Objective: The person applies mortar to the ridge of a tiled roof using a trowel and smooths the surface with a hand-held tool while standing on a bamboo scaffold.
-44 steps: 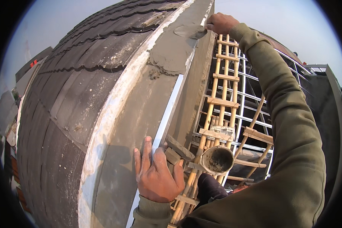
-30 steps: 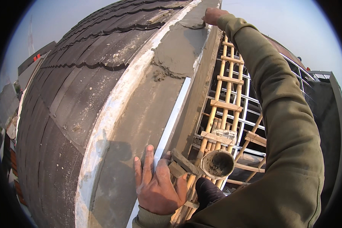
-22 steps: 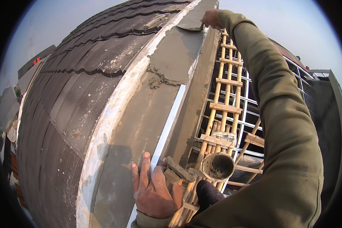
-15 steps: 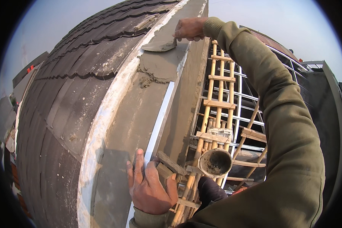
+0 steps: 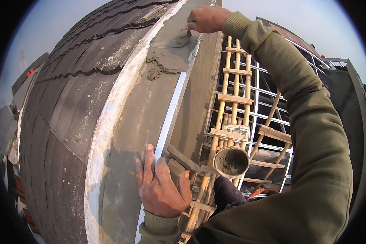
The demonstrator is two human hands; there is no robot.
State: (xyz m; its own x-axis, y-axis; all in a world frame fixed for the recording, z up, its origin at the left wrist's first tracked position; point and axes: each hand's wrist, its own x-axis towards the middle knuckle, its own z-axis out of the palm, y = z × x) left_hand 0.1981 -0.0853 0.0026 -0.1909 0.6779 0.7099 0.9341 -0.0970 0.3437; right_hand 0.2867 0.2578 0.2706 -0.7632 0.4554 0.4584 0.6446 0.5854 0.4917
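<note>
My right hand (image 5: 207,19) grips a trowel (image 5: 175,40) at the far part of a grey cement ledge (image 5: 128,134), its blade on wet mortar (image 5: 164,61). A long pale straightedge (image 5: 168,114) lies along the ledge's right edge. My left hand (image 5: 162,185) rests on its near part, fingers spread. By the left thumb are two cement-caked wooden blocks (image 5: 183,158). A round bucket (image 5: 231,162), coated and partly filled with grey material, sits among the bamboo poles to the right of that hand.
Dark roof tiles (image 5: 69,122) slope away left, beyond a whitish band (image 5: 105,122). To the right, a bamboo ladder-like scaffold (image 5: 236,97) lies over an open grid of metal bars (image 5: 268,114) with dark gaps. A grey wall (image 5: 345,114) stands at far right; a dark-clothed leg (image 5: 227,193) shows below the bucket.
My right hand with the trowel has moved leftward over the mortar, dipping nearer, then rising slightly. My left hand stays on the straightedge. The whole view has shifted slightly.
</note>
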